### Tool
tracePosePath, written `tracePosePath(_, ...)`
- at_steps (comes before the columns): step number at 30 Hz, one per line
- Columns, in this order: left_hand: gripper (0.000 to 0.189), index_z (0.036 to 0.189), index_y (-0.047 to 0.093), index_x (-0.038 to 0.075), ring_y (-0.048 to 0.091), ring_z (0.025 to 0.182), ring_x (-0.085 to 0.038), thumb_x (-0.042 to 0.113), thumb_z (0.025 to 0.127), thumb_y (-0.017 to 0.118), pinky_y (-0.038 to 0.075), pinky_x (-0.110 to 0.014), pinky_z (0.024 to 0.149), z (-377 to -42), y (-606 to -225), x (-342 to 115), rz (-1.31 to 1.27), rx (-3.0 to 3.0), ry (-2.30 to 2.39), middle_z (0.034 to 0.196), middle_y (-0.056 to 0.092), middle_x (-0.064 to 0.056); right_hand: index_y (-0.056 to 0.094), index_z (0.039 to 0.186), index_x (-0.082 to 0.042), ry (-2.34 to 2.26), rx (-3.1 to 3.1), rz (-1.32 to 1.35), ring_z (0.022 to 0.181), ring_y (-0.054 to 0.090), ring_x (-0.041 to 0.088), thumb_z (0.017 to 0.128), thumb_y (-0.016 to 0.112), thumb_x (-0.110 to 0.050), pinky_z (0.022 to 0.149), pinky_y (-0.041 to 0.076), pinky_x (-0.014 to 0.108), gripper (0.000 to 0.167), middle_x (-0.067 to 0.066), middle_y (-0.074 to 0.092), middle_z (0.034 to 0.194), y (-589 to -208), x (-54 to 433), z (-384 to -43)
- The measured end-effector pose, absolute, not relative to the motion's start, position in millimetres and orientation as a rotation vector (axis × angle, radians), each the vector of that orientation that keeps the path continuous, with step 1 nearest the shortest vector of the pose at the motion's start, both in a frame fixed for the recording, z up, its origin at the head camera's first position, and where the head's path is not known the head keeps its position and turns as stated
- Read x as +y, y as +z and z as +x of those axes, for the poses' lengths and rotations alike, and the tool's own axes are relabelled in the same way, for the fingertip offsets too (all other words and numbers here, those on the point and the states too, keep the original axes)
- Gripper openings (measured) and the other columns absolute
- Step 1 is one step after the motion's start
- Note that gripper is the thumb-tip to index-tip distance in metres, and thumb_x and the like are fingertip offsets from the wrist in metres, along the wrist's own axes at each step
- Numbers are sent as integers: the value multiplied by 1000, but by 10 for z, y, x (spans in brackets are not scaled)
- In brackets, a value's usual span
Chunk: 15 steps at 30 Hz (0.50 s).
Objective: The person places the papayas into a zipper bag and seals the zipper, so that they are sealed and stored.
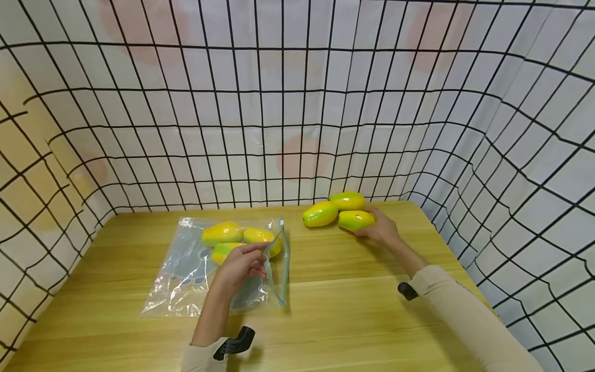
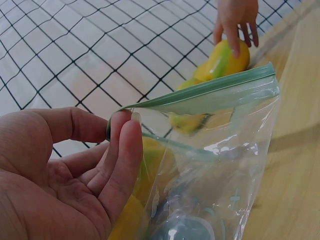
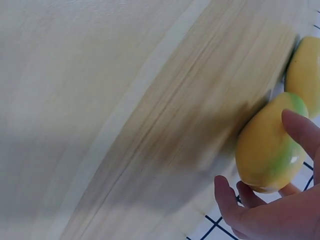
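Observation:
A clear zip bag (image 1: pixel 162 289) with a green zip edge lies at the left of the table, several blue prints on it. Three yellow-green mangoes (image 1: pixel 222 233) are inside. My left hand (image 1: pixel 241 266) pinches one side of the bag's mouth between thumb and fingers; the left wrist view shows the zip strip (image 2: pixel 215 87) standing apart from the other side. At the back right, my right hand (image 1: pixel 382 227) holds a mango (image 1: pixel 355 220) by its right end, thumb on one side in the right wrist view. Two more mangoes (image 1: pixel 321 214) lie right beside it.
The wooden table (image 1: pixel 344 315) ends at the back against a black wire grid (image 1: pixel 260 126) with pale patterned cloth behind. More grid stands along the left and right sides. Black camera mounts (image 1: pixel 234 345) sit on both wrists.

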<state>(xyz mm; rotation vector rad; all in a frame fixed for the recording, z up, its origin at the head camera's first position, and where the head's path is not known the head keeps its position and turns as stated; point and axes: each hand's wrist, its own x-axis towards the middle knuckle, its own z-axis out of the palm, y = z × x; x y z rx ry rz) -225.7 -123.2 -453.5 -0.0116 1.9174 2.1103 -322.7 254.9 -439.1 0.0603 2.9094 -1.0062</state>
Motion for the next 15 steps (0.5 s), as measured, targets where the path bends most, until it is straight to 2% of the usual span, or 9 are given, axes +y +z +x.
tracePosePath(15,47,140,54,-7,63,55,-12,3,94,54,60,-23,59,-2247,-4524,-1228,-12,1909,2118,75,62,-4,39,153,-6,-1041,2943,99,142,35,49,85,78,-26,118,27,65,81,26,40,155,-4404,2584,-3193)
